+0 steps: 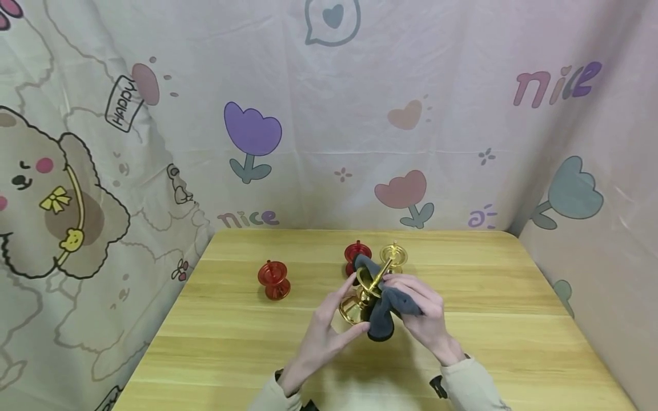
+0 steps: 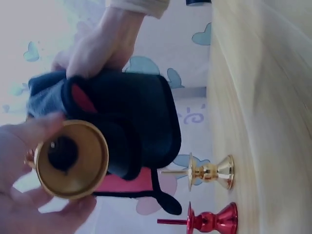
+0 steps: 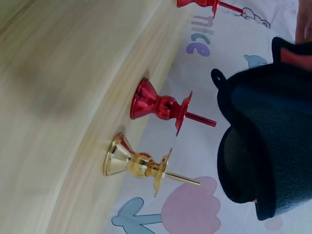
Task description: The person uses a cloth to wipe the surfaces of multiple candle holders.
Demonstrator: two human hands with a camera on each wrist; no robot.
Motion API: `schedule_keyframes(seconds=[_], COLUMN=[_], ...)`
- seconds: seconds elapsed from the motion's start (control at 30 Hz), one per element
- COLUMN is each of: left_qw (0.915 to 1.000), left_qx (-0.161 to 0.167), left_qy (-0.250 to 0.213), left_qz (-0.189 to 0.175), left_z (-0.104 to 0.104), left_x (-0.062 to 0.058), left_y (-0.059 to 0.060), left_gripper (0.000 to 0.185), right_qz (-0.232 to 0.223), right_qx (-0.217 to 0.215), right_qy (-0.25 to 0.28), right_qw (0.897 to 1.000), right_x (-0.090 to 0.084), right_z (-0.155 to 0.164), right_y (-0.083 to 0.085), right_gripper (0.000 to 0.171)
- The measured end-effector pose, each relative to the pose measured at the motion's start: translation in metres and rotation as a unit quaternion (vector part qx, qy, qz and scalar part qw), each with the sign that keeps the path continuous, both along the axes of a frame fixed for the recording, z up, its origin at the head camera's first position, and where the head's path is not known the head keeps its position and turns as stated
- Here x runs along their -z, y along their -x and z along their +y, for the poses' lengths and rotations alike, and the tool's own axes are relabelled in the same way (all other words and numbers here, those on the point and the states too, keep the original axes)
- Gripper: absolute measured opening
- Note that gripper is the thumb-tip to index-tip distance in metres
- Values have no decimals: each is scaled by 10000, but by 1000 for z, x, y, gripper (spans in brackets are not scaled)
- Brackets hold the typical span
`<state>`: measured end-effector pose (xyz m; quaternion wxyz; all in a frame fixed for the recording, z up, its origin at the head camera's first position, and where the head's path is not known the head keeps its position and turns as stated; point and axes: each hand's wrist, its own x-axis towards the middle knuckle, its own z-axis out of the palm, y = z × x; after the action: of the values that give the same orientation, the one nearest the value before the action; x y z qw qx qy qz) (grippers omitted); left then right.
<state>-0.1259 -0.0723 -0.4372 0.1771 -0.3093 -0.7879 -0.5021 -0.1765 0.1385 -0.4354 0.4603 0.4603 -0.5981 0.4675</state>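
Observation:
My left hand point(image 1: 324, 334) grips a shiny gold candle holder point(image 1: 353, 309) by its base, tilted above the table. In the left wrist view the hollow underside of its base point(image 2: 87, 170) faces the camera, with fingers and thumb around the rim. A dark blue-grey cloth point(image 1: 381, 319) with black edging is bunched in my right hand point(image 1: 424, 314), wrapped against the holder's dish and stem. Pink-red lining point(image 2: 129, 181) shows on the cloth's other side. The right wrist view has the cloth point(image 3: 273, 126) covering most of my hand's work.
Behind the hands, a red candle holder point(image 3: 158, 105) and a second gold one point(image 3: 139, 163) stand upright side by side. Another red holder point(image 1: 275, 281) stands apart on the left of the wooden table point(image 1: 216, 342). A printed curtain point(image 1: 329, 114) hangs around the table.

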Motion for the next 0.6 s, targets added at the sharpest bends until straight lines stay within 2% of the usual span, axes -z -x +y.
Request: schedule_keyframes(seconds=[0.07, 0.1, 0.2, 0.27, 0.33, 0.4, 0.5, 0.6], left_qw=[9983, 9954, 9797, 9682, 9636, 9705, 9879, 9969], left_qx=[391, 619, 1254, 1490, 1578, 1471, 1069, 605], left_qy=[-303, -474, -874, -1016, -916, -571, 73, 344], left_qz=[-294, -555, -1298, -1734, -1952, -1824, -1119, -372], left_z=[-4, -5, -11, -13, -14, -13, -9, -6], left_x=[-1, -1, -1, -1, -2, -2, -2, -1], left_y=[2, 3, 4, 4, 4, 4, 4, 3], left_gripper=[87, 87, 86, 86, 86, 87, 99, 106], right_qz=[-36, -69, -250, -377, -448, -421, -308, -212], right_qx=[-121, -203, -586, -787, -858, -769, -530, -353], right_qy=[-48, -63, -55, -44, -33, -10, 17, 3], right_qw=[9999, 9997, 9980, 9962, 9953, 9961, 9981, 9992], right_x=[0, 0, 0, 0, 0, 0, -1, -4], right_z=[2, 2, 4, 6, 7, 7, 7, 5], right_y=[0, 0, 0, 0, -1, -1, -1, -1], right_gripper=[16, 16, 15, 15, 15, 15, 15, 16])
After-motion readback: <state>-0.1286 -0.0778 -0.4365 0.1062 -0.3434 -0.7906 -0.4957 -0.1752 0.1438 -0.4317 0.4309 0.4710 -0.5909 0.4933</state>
